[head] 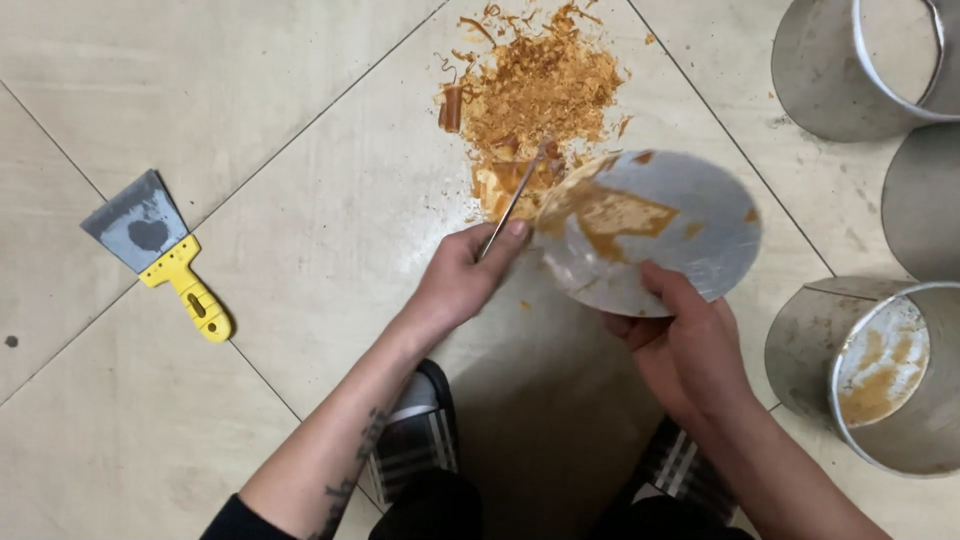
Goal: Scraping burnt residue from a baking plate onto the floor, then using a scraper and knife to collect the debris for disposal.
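Observation:
My right hand [690,345] grips the near rim of a round metal disc [690,215], tilted over the tiled floor and patched with orange-brown residue. My left hand [462,275] holds a thin metal blade [512,200] whose tip rests at the disc's left edge. Just beyond the blade lies a pile of orange-brown scrapings [535,90] on the floor.
A yellow-handled scraper [160,250] lies on the floor tiles at the left. Three metal cylinders stand at the right: one at the top [850,70], one at the edge [925,200], one with brown residue inside [880,370]. My slippered feet [420,430] are below.

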